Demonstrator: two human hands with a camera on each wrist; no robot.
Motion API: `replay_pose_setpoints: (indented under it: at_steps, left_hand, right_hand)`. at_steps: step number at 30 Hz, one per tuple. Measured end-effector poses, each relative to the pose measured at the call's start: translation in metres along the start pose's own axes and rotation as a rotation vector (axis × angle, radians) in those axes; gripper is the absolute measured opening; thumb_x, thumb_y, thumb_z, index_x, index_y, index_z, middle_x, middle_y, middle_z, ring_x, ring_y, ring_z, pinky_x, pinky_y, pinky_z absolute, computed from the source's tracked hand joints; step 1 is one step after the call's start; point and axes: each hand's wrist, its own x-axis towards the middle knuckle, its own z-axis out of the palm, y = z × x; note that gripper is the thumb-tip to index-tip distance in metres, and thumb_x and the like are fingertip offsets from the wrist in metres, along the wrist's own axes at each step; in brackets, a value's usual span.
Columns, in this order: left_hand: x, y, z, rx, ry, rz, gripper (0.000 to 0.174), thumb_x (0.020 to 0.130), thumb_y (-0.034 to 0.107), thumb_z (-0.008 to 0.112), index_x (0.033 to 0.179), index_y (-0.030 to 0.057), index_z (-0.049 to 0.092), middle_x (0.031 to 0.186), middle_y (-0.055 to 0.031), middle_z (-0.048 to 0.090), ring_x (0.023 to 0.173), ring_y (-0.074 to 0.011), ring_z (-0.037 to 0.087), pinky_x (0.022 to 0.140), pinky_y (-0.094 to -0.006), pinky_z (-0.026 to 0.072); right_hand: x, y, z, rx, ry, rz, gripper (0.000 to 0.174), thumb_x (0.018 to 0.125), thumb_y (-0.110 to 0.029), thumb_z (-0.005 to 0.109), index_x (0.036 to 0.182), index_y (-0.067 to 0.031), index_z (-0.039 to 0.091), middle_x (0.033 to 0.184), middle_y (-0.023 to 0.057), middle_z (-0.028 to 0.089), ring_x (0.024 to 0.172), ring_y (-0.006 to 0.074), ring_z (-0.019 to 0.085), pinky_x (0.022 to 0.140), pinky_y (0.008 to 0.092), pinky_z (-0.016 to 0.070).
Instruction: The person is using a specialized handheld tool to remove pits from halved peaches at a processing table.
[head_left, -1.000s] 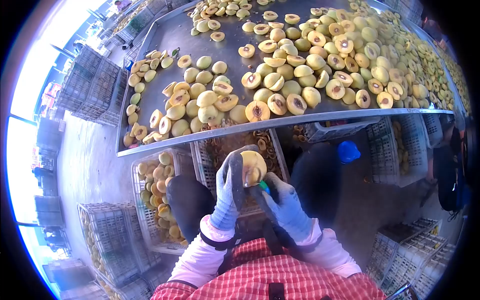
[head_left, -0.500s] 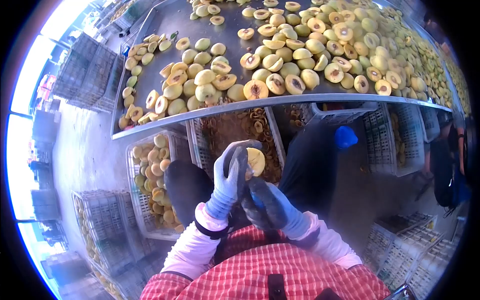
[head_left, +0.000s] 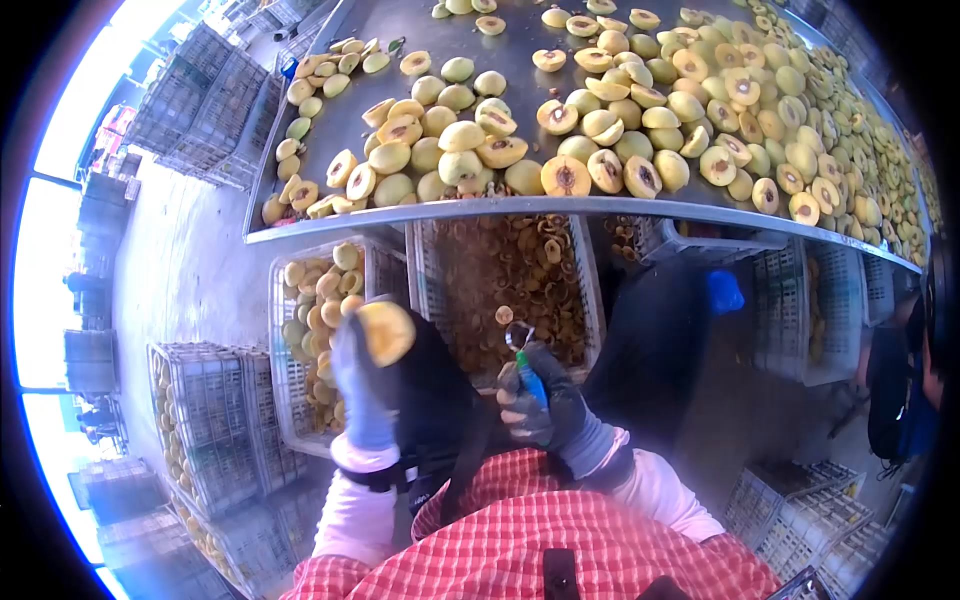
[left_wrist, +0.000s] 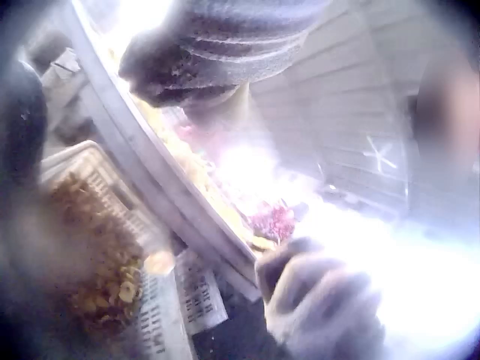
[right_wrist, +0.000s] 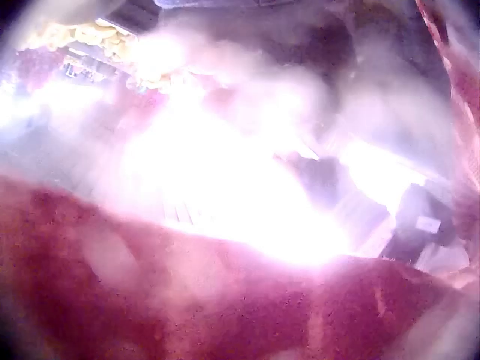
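In the head view my gloved left hand (head_left: 365, 385), blurred, holds a yellow peach half (head_left: 386, 333), cut face up. It hangs at the inner edge of a white crate (head_left: 283, 392) with peach halves in it. My gloved right hand (head_left: 560, 405) grips the green and blue handle of a pitting tool (head_left: 533, 383), whose metal loop points away from me over a crate of brown scraps (head_left: 424, 262). Just beyond the loop shows a small round peach piece (head_left: 503, 315). Gloved fingers (left_wrist: 322, 307) appear in the left wrist view; glare washes out the right wrist view.
A metal table (head_left: 480, 60) with a raised rim spreads ahead, bearing many cut peaches (head_left: 565, 175), densest to the right. Stacked crates (head_left: 215, 445) stand at left, others (head_left: 810, 310) under the table's right side. My dark-clad knees (head_left: 640, 320) flank the scrap crate.
The hands have parted: the left has swung left with the peach half, the right has drawn aside so the tool's loop shows. A round piece now appears over the scraps. The head view has shifted.
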Motion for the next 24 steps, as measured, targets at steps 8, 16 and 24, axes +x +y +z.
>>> replay_pose_setpoints:
  at_steps: [8,16,24]
  left_hand:
    - [0.085,0.040,0.034,0.107,-0.044,-0.183,0.045,0.081,0.018,0.072,0.122,0.0042,0.056,0.099,-0.0103,0.055,0.081,-0.0163,0.056,0.071,-0.0308,0.0486]
    - [0.190,0.049,0.193,0.538,-0.465,0.233,0.053,0.075,0.039,0.071,0.117,0.0121,0.052,0.102,-0.0127,0.059,0.090,-0.0316,0.064,0.073,-0.0438,0.0513]
    - [0.104,0.078,0.136,-0.820,-0.492,-0.522,0.031,0.093,0.011,0.054,0.121,-0.0022,0.049,0.104,-0.0075,0.059,0.093,-0.0142,0.058,0.081,-0.0271,0.0474]
  right_hand:
    - [0.008,-0.020,-0.006,-0.098,0.339,-0.052,0.052,0.096,-0.054,0.040,0.089,-0.0079,0.062,0.053,-0.0012,0.040,0.041,0.0106,0.035,0.039,0.0227,0.0312]
    - [0.020,-0.026,0.005,-0.208,0.568,-0.203,0.043,0.097,-0.048,0.044,0.088,-0.0090,0.059,0.056,0.0017,0.053,0.042,0.0145,0.048,0.040,0.0252,0.0383]
    - [0.022,-0.049,0.051,-0.854,0.620,-0.592,0.025,0.096,-0.029,0.055,0.092,-0.0040,0.056,0.072,0.0061,0.060,0.055,0.0119,0.056,0.048,0.0254,0.0416]
